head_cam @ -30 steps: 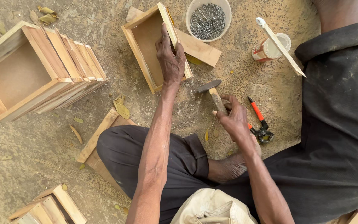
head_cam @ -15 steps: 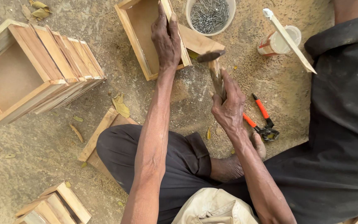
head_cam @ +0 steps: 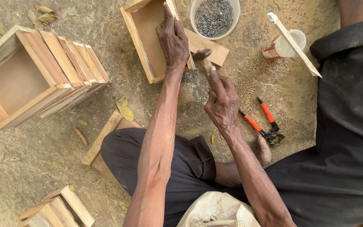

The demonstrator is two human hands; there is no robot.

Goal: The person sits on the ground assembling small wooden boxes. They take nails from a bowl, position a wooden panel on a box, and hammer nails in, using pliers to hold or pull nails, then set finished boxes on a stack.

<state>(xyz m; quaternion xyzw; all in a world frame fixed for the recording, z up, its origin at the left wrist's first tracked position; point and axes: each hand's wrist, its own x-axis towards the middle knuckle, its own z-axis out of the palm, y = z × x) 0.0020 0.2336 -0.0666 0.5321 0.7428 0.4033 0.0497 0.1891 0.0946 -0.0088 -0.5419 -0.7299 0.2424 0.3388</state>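
Note:
A shallow wooden box frame (head_cam: pixel 138 40) lies on the sandy ground in front of me. My left hand (head_cam: pixel 173 38) presses down on its right side wall, fingers over the top edge. My right hand (head_cam: pixel 221 103) grips the wooden handle of a hammer (head_cam: pixel 203 59), whose dark head hangs just right of the box wall, close to my left hand's wrist. A flat wooden board (head_cam: pixel 209 47) lies under the box's right side.
A white bucket of nails (head_cam: pixel 214 17) stands behind the box. Red-handled pincers (head_cam: pixel 262 122) lie at the right, near a plastic cup (head_cam: pixel 279 45) with a wooden stick across it. Finished wooden boxes (head_cam: pixel 38 73) are stacked at the left; more frames (head_cam: pixel 59 208) lie bottom left.
My right hand has swung the hammer from beside my knee up and forward to the box's right wall. My left hand has stayed on the box.

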